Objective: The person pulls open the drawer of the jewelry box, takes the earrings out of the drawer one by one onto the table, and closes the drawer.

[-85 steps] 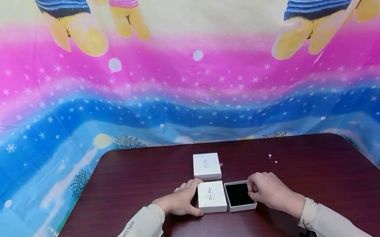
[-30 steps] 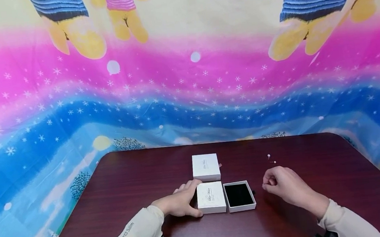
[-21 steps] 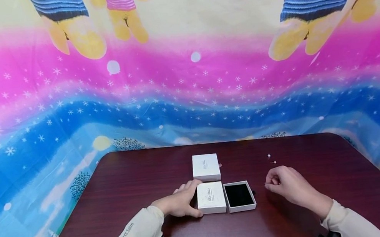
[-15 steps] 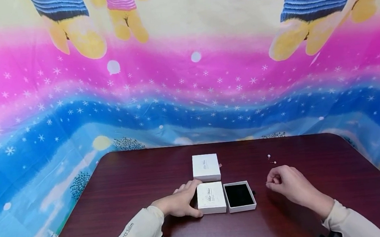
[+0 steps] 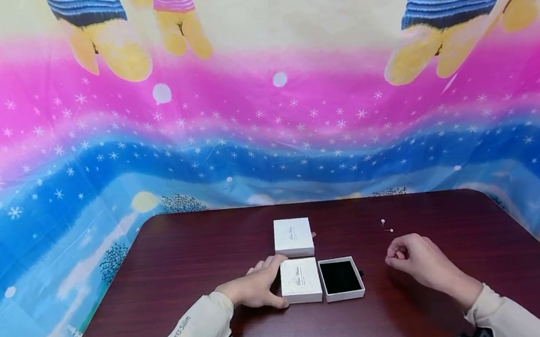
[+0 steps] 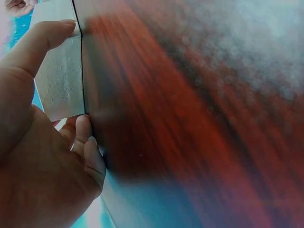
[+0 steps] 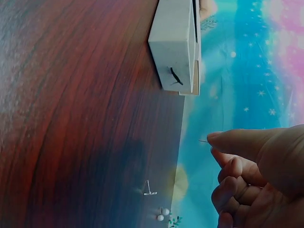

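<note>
My left hand [image 5: 255,286] holds the left side of a printed white jewelry box sleeve [image 5: 301,280], thumb at its near corner and fingers at the far one. Right beside the sleeve lies the box's white drawer [image 5: 344,295], with a black pad [image 5: 339,277] inside and a dark pull tab on its right side. To the right of the drawer, my right hand [image 5: 420,260] is raised over the table. In the right wrist view its thumb and forefinger pinch a stud earring [image 7: 203,141]; only the thin post shows, the rest hidden by the fingertips.
Behind the sleeve sits a second white box [image 5: 293,236] with a small tab on its right. Small pearl stud earrings [image 5: 389,230] lie beyond my right hand. A bar-shaped stud [image 7: 150,193] shows near them in the right wrist view. A printed curtain hangs behind the dark wood table [image 5: 184,243].
My right hand has drawn back from the drawer's right edge, moving right, and drifts slightly further right in the last half second. My left hand and the boxes stay put.
</note>
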Motion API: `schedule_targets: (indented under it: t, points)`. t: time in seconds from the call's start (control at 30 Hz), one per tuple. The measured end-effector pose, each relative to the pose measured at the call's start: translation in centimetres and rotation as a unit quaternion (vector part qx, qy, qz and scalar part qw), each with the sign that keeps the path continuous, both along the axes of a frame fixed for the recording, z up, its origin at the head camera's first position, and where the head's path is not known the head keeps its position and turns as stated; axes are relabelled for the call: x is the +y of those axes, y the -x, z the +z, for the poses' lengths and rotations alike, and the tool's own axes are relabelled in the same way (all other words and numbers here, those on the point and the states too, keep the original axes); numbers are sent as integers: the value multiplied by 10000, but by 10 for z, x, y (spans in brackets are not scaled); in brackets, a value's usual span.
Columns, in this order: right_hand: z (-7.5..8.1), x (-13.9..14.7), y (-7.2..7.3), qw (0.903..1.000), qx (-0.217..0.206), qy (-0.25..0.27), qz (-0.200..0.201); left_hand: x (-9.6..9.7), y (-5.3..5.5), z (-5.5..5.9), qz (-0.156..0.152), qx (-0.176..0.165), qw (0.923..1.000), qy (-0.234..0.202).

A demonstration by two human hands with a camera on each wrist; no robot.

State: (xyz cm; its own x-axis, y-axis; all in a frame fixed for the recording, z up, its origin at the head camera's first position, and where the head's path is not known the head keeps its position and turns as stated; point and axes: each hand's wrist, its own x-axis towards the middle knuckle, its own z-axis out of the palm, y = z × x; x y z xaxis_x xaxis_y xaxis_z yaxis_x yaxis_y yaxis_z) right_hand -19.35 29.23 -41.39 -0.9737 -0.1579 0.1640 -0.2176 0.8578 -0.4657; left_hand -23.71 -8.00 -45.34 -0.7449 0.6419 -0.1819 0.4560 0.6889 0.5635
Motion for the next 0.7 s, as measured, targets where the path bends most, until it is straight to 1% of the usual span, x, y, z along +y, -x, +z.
schedule_targets:
  t: [0.17,0.43,0.7]
  points:
    - [-1,6,2,10000,-60,-13,-33,0,0,0,1,28,10000,11]
    - [-2,13,5,9996,-273,44,-93,0,-1,0,-16,113,9999,22]
    - [-9,20,7,9991,-367,152,-157,0,-1,0,-22,107,9999,18]
